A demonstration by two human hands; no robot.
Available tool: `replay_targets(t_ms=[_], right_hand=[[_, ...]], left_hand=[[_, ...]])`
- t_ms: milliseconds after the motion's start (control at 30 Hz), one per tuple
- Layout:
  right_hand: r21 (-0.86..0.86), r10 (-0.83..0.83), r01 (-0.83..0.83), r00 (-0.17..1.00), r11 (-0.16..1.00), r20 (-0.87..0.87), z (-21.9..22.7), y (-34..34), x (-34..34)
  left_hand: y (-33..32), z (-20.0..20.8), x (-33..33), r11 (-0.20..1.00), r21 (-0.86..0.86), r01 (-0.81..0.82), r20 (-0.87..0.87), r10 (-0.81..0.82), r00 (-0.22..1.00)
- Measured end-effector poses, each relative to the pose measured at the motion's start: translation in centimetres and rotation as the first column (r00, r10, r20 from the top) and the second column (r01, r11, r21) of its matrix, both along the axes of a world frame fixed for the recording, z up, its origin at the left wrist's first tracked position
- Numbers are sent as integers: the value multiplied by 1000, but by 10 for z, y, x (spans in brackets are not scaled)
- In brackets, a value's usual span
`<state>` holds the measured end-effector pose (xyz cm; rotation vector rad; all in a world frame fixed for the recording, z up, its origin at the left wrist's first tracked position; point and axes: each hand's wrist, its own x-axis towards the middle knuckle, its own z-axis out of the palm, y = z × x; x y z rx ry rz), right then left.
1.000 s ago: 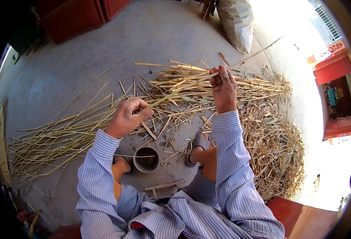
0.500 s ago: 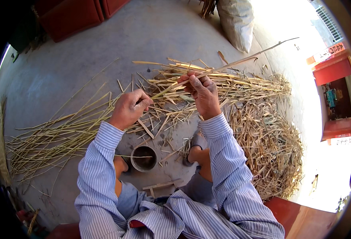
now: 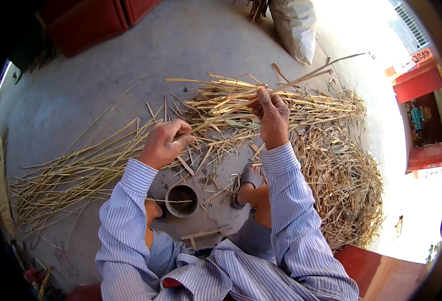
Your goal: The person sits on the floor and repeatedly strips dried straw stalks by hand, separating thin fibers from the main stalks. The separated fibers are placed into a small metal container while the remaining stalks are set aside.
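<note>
A long pale reed stalk [image 3: 311,75] slants from lower left up to the right above the floor. My left hand [image 3: 165,143] grips its lower end in a closed fist. My right hand [image 3: 270,114] pinches the stalk farther along, fingers closed around it. Under both hands lies a loose heap of cut stalks [image 3: 251,100]. A row of long stripped stalks [image 3: 75,170] is spread on the concrete to my left.
A small dark round can [image 3: 182,199] stands between my feet, one sandal [image 3: 248,180] beside it. A thick pile of dry husk scraps [image 3: 346,185] lies at right. A stuffed pale sack [image 3: 293,27] and red furniture [image 3: 85,22] stand at the back.
My right hand moved left along the stalk, then back up and right. The stalk's far end now points higher to the right. My left hand stayed closed at its lower end.
</note>
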<state>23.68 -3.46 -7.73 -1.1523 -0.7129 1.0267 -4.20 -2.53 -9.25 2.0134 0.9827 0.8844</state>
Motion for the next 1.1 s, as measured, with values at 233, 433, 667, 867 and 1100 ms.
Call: replay_targets(t_ms=[233, 433, 667, 867, 1100], right_hand=[[50, -47, 51, 995, 997, -88, 4, 4, 42], [89, 237, -221, 939, 971, -249, 6, 0, 19], [23, 284, -283, 957, 959, -50, -2, -13, -36], [-46, 133, -133, 991, 990, -1, -8, -8, -44], [-72, 152, -156, 987, 985, -53, -11, -4, -44]], left_hand=[[-5, 7, 16, 996, -5, -90, -115, 89, 989], [-1, -5, 15, 990, -135, -50, -117, 34, 993], [4, -4, 17, 991, -72, -110, -83, 104, 991], [4, -8, 21, 938, 320, -134, -204, 207, 957], [7, -11, 18, 960, 209, -187, -174, 225, 959]])
